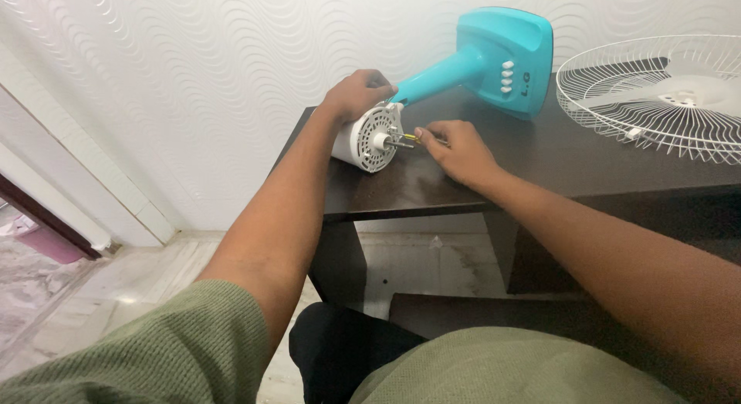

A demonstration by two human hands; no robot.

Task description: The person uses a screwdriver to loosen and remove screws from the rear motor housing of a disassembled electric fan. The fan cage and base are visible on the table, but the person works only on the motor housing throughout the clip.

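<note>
the white fan motor housing (367, 136) lies on its side near the left front corner of the dark glossy counter (540, 161), close to both edges, with bare dark wood open in front of it and to its right. the left hand (356, 94) reaches in with a straight forearm and curls closed over the top of the round housing, whose vented face shows ribs and a short metal shaft (399, 138). the right hand (457, 148) rests on the counter just beside the shaft, fingers pinched shut on a thin yellow-tipped tool (411, 138) pointing at it. the teal plastic fan stand (494, 60) leans toward the wavy-textured wall. a white wire fan guard (656, 95) lies flat on the right, well apart.
</note>
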